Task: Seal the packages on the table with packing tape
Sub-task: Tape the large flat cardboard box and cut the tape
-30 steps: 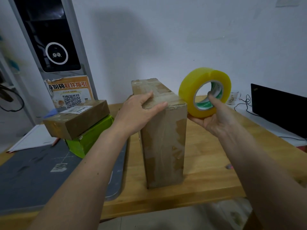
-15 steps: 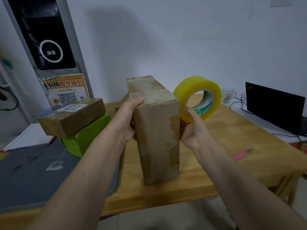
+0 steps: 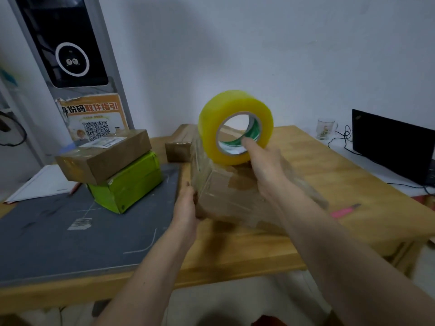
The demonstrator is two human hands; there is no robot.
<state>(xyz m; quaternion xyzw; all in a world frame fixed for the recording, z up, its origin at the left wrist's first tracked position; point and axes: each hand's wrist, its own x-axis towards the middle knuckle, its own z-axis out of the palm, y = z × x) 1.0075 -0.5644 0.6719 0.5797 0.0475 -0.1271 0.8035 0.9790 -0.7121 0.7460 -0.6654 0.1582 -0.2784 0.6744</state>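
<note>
A long brown cardboard package (image 3: 226, 196), patched with tape, lies tipped on its side on the wooden table (image 3: 317, 161), blurred by motion. My left hand (image 3: 187, 208) grips its near left corner. My right hand (image 3: 266, 165) holds a yellow roll of packing tape (image 3: 235, 127) above the package's top, a finger hooked into the green core. A small brown box (image 3: 177, 151) sits just behind the package. To the left, a flat brown package (image 3: 106, 156) with a white label is stacked on a green box (image 3: 127, 184).
A grey cutting mat (image 3: 58, 231) covers the table's left part. A pink knife (image 3: 344, 210) lies on the right. A black laptop (image 3: 390, 144), cables and a glass cup (image 3: 326, 129) stand at the far right. A kiosk with a QR poster (image 3: 94, 121) stands behind.
The long package stood upright and has been tipped over onto its side. My left hand slid from its top to its near corner. The tape roll moved left, over the package.
</note>
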